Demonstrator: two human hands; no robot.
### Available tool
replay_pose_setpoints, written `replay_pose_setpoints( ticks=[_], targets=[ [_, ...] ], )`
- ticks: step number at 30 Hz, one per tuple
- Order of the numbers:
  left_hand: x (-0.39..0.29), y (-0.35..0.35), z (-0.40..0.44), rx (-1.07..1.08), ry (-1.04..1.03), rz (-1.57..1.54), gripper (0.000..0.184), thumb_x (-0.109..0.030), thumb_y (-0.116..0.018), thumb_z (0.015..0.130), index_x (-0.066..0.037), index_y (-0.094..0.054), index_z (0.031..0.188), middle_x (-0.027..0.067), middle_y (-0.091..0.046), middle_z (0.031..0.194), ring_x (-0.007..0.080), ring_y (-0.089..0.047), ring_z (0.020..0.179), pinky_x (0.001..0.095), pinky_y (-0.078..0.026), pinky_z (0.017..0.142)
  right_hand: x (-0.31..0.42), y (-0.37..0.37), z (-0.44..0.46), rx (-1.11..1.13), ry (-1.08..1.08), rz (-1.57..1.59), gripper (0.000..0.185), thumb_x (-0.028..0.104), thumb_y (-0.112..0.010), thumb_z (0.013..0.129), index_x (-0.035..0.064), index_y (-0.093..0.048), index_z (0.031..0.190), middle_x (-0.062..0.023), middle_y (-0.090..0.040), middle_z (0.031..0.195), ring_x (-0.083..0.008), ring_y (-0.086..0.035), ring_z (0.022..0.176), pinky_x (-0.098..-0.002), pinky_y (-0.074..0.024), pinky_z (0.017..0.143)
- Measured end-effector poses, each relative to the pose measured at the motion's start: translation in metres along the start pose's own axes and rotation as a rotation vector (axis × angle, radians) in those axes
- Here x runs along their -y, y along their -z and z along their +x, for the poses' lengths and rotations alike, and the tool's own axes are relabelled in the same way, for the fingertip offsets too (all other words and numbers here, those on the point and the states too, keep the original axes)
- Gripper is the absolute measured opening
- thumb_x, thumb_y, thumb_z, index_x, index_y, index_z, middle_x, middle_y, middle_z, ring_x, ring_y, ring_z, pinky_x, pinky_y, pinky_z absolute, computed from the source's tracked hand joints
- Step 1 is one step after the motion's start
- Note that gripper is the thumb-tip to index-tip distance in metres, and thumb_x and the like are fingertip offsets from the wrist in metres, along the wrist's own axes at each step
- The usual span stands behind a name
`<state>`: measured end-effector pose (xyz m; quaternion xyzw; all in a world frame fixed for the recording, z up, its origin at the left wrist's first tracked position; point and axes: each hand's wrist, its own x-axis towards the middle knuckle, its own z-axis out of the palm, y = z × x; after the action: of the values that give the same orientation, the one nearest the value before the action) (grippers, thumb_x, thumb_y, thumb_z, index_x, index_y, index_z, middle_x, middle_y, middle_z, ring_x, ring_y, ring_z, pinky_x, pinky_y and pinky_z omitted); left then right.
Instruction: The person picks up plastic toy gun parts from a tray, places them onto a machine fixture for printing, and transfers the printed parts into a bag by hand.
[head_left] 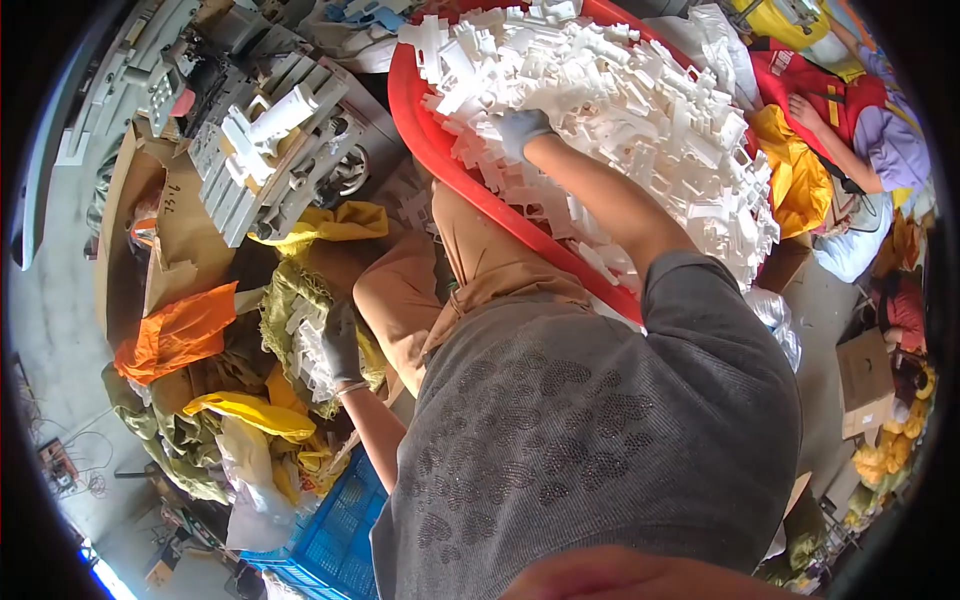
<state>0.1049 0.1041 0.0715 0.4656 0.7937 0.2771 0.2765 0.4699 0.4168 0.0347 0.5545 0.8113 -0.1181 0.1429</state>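
Observation:
My right hand (523,132), in a grey glove, reaches into a big red tub (440,165) heaped with white moulded plastic parts (620,130). Its fingers are closed at a white plastic part near the tub's left side; the grip is partly lost among the pieces. My left hand (342,345), also gloved in grey, hangs low beside a green woven sack (283,300). More white plastic pieces (308,350) show in the sack's mouth, right against this hand. Its fingers look stretched out, though the palm side is hidden.
A slotted metal machine table (225,185) carries a white plastic fixture (270,125) at the upper left. Below it stand a cardboard box (175,235), orange cloth (178,335) and a blue crate (335,545). At the upper right is another person's arm (835,145). A carton (865,380) stands farther right.

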Motion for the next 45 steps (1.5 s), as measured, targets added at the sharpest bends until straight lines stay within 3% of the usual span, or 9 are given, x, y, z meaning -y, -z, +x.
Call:
replay_pose_setpoints(
  ticks=[4, 9, 19, 22, 24, 28, 35, 42, 45],
  targets=[
    [0.014, 0.003, -0.016, -0.053, 0.117, -0.095, 0.033, -0.023, -0.053, 0.093, 0.002, -0.06, 0.114, 0.0127, -0.064, 0.112, 0.0212, -0.059, 0.102, 0.0318, -0.046, 0.089, -0.007, 0.019, -0.07, -0.366, 0.235, 0.57, 0.049, 0.021, -0.056, 0.081, 0.0112, -0.048, 0.129, -0.0148, -0.056, 0.121, -0.0305, -0.058, 0.107, -0.0404, -0.0482, 0.087],
    [0.016, 0.006, -0.009, -0.072, 0.161, -0.144, 0.033, -0.023, -0.054, 0.093, 0.0, -0.06, 0.115, 0.0115, -0.064, 0.113, 0.0197, -0.058, 0.104, 0.031, -0.045, 0.09, -0.063, -0.042, -0.102, -0.191, 0.027, 0.463, 0.049, 0.019, -0.06, 0.078, 0.0077, -0.05, 0.124, -0.0179, -0.053, 0.122, -0.0342, -0.055, 0.108, -0.0397, -0.0448, 0.093],
    [-0.117, 0.077, 0.052, -0.541, -0.398, -0.044, 0.022, -0.014, -0.058, 0.088, -0.004, -0.066, 0.106, 0.0128, -0.068, 0.1, 0.023, -0.065, 0.09, 0.0316, -0.049, 0.08, -0.05, -0.034, -0.128, -0.298, 0.19, 0.53, 0.043, 0.013, -0.063, 0.076, 0.0132, -0.056, 0.119, -0.0145, -0.053, 0.12, -0.0355, -0.056, 0.104, -0.0394, -0.0469, 0.09],
    [-0.158, 0.101, 0.067, -0.643, -0.506, 0.055, 0.022, -0.014, -0.061, 0.086, -0.004, -0.066, 0.105, 0.013, -0.068, 0.099, 0.0241, -0.065, 0.089, 0.0327, -0.05, 0.08, -0.045, -0.031, -0.12, -0.485, 0.21, 0.765, 0.041, 0.01, -0.061, 0.081, 0.0106, -0.054, 0.121, -0.0115, -0.057, 0.114, -0.0275, -0.06, 0.097, -0.034, -0.0492, 0.084],
    [-0.177, 0.109, 0.078, -0.667, -0.55, 0.12, 0.023, -0.014, -0.062, 0.086, -0.005, -0.066, 0.106, 0.013, -0.067, 0.099, 0.0249, -0.065, 0.089, 0.0332, -0.05, 0.08, -0.041, -0.029, -0.118, -0.263, 0.051, 1.547, 0.038, 0.009, -0.058, 0.087, 0.0087, -0.052, 0.124, -0.0065, -0.059, 0.107, -0.016, -0.06, 0.091, -0.0273, -0.0494, 0.079],
    [-0.201, 0.111, 0.111, -0.481, -0.702, 0.148, 0.035, -0.02, -0.069, 0.08, -0.007, -0.063, 0.111, 0.0136, -0.066, 0.103, 0.0289, -0.065, 0.089, 0.0346, -0.05, 0.078, -0.025, -0.006, -0.132, -0.221, -0.001, 1.895, 0.033, 0.009, -0.054, 0.092, 0.0072, -0.051, 0.125, -0.0028, -0.059, 0.106, -0.0101, -0.057, 0.086, -0.0248, -0.0493, 0.077],
    [-0.205, 0.111, 0.153, -0.21, -0.592, 0.113, 0.033, -0.013, -0.07, 0.078, -0.007, -0.063, 0.11, 0.0092, -0.068, 0.098, 0.0175, -0.066, 0.088, 0.0295, -0.051, 0.077, -0.016, 0.003, -0.13, -0.126, 0.234, 2.348, 0.032, 0.012, -0.053, 0.094, 0.0074, -0.051, 0.125, -0.0015, -0.057, 0.111, -0.0095, -0.056, 0.088, -0.0235, -0.0481, 0.079],
    [-0.182, 0.112, 0.112, -0.536, -0.486, -0.215, 0.032, -0.015, -0.07, 0.077, -0.007, -0.065, 0.108, 0.0113, -0.069, 0.097, 0.02, -0.066, 0.087, 0.0299, -0.05, 0.078, 0.048, 0.115, -0.11, -0.312, 0.565, 1.984, 0.032, 0.013, -0.052, 0.094, 0.0057, -0.05, 0.126, -0.0025, -0.055, 0.12, -0.01, -0.053, 0.1, -0.0262, -0.0454, 0.085],
    [-0.136, 0.109, 0.074, -0.661, -0.501, -0.366, 0.031, -0.005, -0.068, 0.081, 0.003, -0.062, 0.111, 0.0036, -0.068, 0.096, 0.009, -0.061, 0.085, 0.0232, -0.049, 0.079, 0.091, 0.165, -0.101, -0.317, 0.639, 1.778, 0.032, 0.013, -0.051, 0.094, 0.005, -0.05, 0.126, -0.005, -0.053, 0.121, -0.0106, -0.053, 0.1, -0.0263, -0.0463, 0.084]
  ],
)
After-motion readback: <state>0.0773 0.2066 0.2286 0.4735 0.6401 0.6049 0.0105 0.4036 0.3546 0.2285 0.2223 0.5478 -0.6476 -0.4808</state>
